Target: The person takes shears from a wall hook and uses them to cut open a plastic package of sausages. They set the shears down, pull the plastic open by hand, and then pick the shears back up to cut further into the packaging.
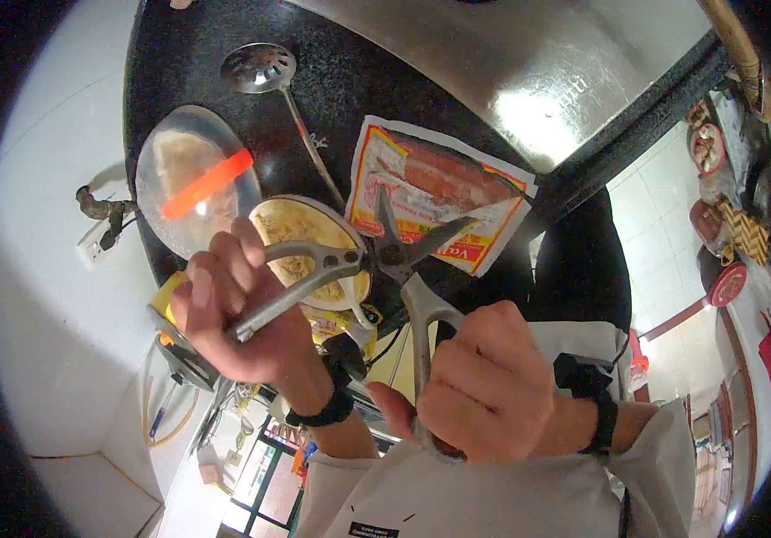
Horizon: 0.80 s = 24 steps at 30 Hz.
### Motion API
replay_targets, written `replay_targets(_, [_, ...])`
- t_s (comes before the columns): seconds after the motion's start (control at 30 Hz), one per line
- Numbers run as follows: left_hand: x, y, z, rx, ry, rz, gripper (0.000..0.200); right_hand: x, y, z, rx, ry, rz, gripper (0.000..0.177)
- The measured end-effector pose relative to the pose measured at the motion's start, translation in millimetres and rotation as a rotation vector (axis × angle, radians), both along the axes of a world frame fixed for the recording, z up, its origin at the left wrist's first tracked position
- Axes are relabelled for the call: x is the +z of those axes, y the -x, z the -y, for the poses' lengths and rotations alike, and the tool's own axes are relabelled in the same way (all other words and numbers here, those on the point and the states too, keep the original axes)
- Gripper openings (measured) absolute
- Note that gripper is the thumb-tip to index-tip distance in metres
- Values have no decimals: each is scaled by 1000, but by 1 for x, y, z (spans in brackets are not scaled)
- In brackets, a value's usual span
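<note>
A pair of metal kitchen scissors point(392, 254) is spread wide between my hands, its blades pointing away from me. The fingers of my left hand point(242, 309) curl around the left handle. My right hand point(484, 381) is wrapped in a fist around the right handle. Just beyond the blades lies a sealed packet of sausages point(444, 193) with red and yellow print, which the blade tips overlap in this view. Partly hidden behind the left handle stands a bowl of yellowish crumbly food point(309, 215).
A slotted ladle point(260, 69) rests on the black counter point(179, 54), its handle reaching toward the bowl. To the left sits a clear domed lid point(165, 161) with an orange strip. A steel panel point(529, 63) lies at the back right. A yellow packet point(349, 329) is below the bowl.
</note>
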<state>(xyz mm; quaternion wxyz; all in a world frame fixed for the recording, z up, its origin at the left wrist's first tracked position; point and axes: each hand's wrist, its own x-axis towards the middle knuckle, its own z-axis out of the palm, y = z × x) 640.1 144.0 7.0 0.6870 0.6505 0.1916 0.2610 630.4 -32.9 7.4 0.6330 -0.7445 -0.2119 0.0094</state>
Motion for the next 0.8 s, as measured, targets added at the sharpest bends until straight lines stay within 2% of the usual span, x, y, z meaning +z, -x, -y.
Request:
replay_targets(0.1, [6, -2, 2, -78, -74, -5, 36, 3, -1, 2, 1, -24, -4, 38])
replay_targets(0.17, [8, -1, 1, -93, -81, -12, 36, 7, -1, 10, 115, 41, -90, 21])
replay_targets(0.3, [10, -4, 1, -150, -62, -29, 35, 9, -4, 11, 114, 56, -116, 23])
replay_targets(0.37, [8, -7, 0, -138, -51, -45, 35, 8, -8, 6, 5, 5, -75, 38])
replay_targets(0.43, [5, -10, -3, -129, -42, -57, 35, 7, -8, 6, -3, -2, -85, 37])
replay_targets(0.5, [1, -10, -7, -251, 16, -13, 34, 4, -7, 9, -11, -9, -97, 35])
replay_targets(0.6, [1, -11, 0, -195, -95, -89, 33, -2, -8, 18, 22, -82, -147, 32])
replay_targets(0.73, [-3, -10, -2, -237, -47, -66, 33, -1, -4, 25, 59, -35, -192, 28])
replay_targets(0.8, [-6, -9, -2, -181, -53, -55, 32, -3, -2, 27, 65, -24, -222, 25])
